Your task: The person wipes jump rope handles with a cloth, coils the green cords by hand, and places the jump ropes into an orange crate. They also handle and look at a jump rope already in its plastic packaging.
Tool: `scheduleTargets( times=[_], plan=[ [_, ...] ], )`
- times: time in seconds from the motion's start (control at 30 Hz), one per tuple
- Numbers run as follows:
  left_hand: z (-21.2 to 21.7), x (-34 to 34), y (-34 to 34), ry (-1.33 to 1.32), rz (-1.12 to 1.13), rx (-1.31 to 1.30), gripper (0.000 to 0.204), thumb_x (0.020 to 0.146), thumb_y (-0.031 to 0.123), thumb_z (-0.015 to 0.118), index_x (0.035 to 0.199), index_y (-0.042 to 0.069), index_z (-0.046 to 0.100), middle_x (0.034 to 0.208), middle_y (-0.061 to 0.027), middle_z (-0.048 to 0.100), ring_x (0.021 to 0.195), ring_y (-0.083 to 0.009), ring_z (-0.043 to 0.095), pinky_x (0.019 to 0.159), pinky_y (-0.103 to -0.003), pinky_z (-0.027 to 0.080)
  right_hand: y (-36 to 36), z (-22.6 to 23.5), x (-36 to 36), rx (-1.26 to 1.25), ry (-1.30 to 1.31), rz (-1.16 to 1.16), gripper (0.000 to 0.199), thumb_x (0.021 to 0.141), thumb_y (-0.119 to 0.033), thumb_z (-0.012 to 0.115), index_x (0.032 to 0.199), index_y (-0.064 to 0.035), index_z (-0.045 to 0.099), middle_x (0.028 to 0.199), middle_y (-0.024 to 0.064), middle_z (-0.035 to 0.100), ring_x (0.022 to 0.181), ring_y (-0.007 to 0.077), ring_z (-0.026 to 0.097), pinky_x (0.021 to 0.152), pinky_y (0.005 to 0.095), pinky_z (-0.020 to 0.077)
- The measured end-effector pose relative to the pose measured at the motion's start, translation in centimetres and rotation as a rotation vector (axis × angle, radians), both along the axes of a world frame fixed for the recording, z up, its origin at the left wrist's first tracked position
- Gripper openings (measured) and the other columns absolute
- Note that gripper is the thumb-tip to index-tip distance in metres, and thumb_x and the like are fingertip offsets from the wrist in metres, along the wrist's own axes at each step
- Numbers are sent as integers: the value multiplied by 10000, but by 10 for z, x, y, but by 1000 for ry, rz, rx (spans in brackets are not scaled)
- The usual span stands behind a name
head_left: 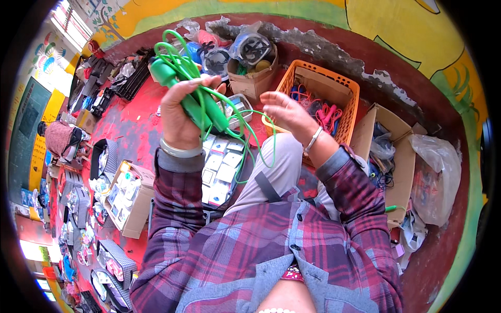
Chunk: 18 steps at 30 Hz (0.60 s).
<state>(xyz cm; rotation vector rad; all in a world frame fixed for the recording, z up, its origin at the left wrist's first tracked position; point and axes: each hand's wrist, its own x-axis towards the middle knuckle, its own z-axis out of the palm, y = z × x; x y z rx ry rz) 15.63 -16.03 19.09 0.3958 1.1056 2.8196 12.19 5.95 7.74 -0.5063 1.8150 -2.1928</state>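
Between your left hand and right hand, you have a narrow gap near the fingertips; lower down, green cord loops across it, over your knee. Your right hand could dip into the basket from above; the wall bars its far side, the carton its right. Beyond your left sleeve, a box blocks the way low down, red floor showing past it.

Yellow and green murals cover the far wall above a dark red band with flaking plaster. The red floor is scuffed grey. Left, daylight brightens a window beyond a dark board.
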Motion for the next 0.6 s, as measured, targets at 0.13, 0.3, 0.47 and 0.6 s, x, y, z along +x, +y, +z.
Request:
scheduleTargets(
  times=[0.13,0.3,0.47,0.6],
  plan=[
    [7,0,-9,81,-213,181,339,808,43,539,1127,18,427,798,-46,509,796,-175,531,889,-383,412,-11,-9,21,324,338,-118,655,696,-287,766,1206,10,481,1128,121,559,1051,209,532,922,295,405],
    [10,6,-6,156,-286,272,368,821,49,541,1156,9,394,819,-23,467,767,-131,492,859,-328,398,-27,-1,37,608,543,33,784,690,-394,742,1286,-9,407,1295,175,422,1247,279,379,1047,348,295],
    [18,15,3,215,-298,393,357,826,44,536,1149,-7,391,825,-23,465,759,-119,481,838,-325,396,-22,2,34,-248,-63,553,959,711,-394,743,1422,-65,190,1344,114,398,1275,203,336,1046,346,277],
    [25,12,1,286,-165,367,335,816,24,538,1126,-7,413,820,-40,470,759,-138,483,848,-347,385,-29,4,44,-508,-228,522,841,760,-290,703,1403,-54,214,1061,158,593,1033,247,561,959,355,372]
  ],
)
